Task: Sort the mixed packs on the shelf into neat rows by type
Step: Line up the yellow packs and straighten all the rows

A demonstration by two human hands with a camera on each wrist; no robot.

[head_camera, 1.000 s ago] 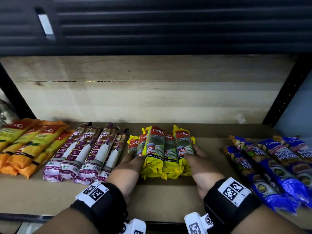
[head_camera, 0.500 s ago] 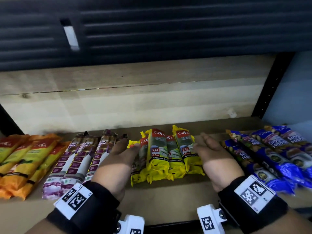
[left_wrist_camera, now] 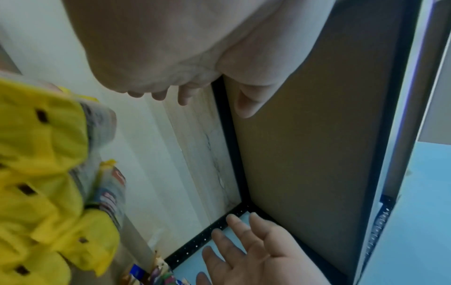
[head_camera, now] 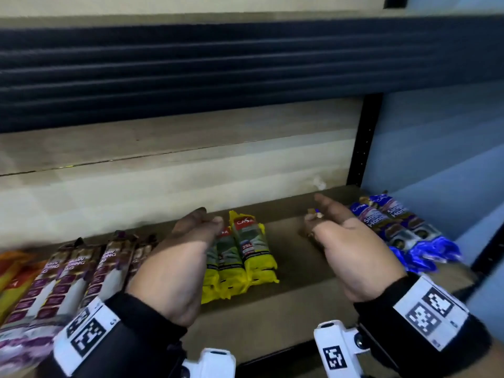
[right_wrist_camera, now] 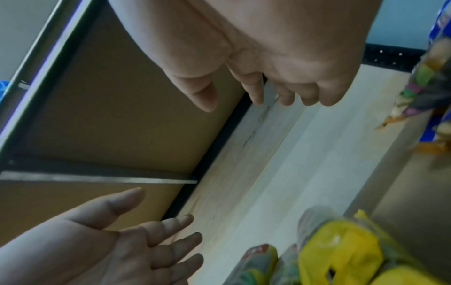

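Note:
Several yellow packs [head_camera: 242, 255] lie side by side in the middle of the shelf board [head_camera: 300, 285]. My left hand [head_camera: 207, 219] hovers just left of them, open, palm facing right, holding nothing. My right hand [head_camera: 324, 214] hovers well to their right, open, palm facing left, in front of the blue packs [head_camera: 403, 227]. The left wrist view shows my left hand [left_wrist_camera: 202, 100] with relaxed fingers above the yellow packs [left_wrist_camera: 44, 173]. In the right wrist view my right hand [right_wrist_camera: 244, 100] is empty, and the yellow packs [right_wrist_camera: 341, 254] lie below it.
A row of purple packs [head_camera: 68, 282] lies left of my left hand, with orange packs [head_camera: 13, 274] at the far left. A black upright post [head_camera: 362, 148] and a blue wall close the right side. The dark upper shelf edge [head_camera: 191, 64] hangs overhead.
Both hands have let go of the yellow packs and lifted away, the right one moving rightward toward the blue packs. The head view has swung up and to the right.

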